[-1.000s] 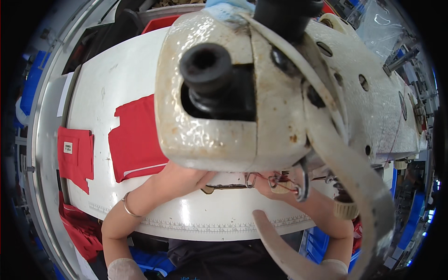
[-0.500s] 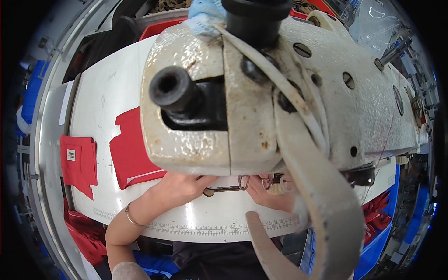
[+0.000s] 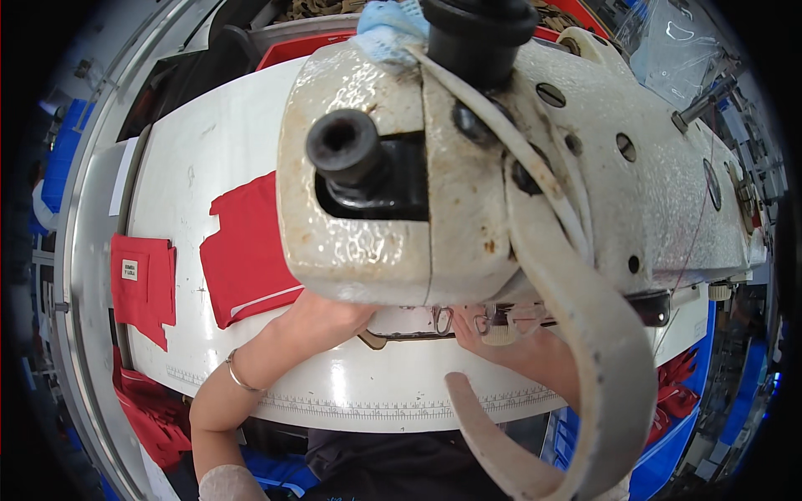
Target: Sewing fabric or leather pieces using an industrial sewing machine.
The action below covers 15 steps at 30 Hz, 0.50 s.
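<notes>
A white sewing machine head [image 3: 359,259] fills the middle of the view and covers much of the work spot. My left hand [image 3: 334,316] reaches in beneath its left end, with its fingers hidden behind the casing. On the other side of the needle area, my right hand [image 3: 510,342] lies low over the bed. Its fingers are stretched toward the metal wire loops [image 3: 444,321] under the head, partly behind clear and metal parts. What either hand touches there cannot be seen. Left of the head, a red fabric piece [image 3: 246,250] with a pale edge strip lies flat, partly covered.
A folded red piece with a label [image 3: 142,284] lies at the white table's [image 3: 180,184] left edge. More red fabric [image 3: 154,422] hangs below it. A curved pale lever [image 3: 614,376] rises in front at right. Red pieces [image 3: 677,388] lie by a blue bin [image 3: 668,455].
The view has shifted slightly, so the machine appears farther right. My left hand has gone farther under the head. My right hand has moved forward and right, bringing more of its forearm into sight.
</notes>
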### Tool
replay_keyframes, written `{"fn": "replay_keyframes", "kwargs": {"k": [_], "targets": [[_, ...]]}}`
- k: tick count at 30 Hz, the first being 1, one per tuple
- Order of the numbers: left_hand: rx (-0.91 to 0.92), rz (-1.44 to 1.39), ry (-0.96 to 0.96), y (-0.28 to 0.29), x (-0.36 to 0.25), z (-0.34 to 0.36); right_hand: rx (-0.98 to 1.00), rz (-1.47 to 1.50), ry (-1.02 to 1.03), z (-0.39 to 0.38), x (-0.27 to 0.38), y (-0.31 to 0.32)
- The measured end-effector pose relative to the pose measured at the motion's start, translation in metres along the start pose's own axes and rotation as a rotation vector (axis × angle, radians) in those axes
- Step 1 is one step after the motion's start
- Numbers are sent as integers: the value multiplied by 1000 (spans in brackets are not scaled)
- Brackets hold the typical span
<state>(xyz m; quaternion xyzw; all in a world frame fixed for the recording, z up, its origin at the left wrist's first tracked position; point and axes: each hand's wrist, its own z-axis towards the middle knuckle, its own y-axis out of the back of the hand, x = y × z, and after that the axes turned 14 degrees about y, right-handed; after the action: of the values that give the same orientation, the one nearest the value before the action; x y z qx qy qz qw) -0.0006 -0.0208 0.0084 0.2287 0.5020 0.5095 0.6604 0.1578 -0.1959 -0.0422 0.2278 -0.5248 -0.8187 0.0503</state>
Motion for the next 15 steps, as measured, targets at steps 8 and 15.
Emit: {"fn": "replay_keyframes", "kwargs": {"k": [8,15], "targets": [[132,55,132,-5,3,0,45,-70,50,9,-10,22],[36,76,66,-15,12,3,81,-124,97,16,-14,28]]}}
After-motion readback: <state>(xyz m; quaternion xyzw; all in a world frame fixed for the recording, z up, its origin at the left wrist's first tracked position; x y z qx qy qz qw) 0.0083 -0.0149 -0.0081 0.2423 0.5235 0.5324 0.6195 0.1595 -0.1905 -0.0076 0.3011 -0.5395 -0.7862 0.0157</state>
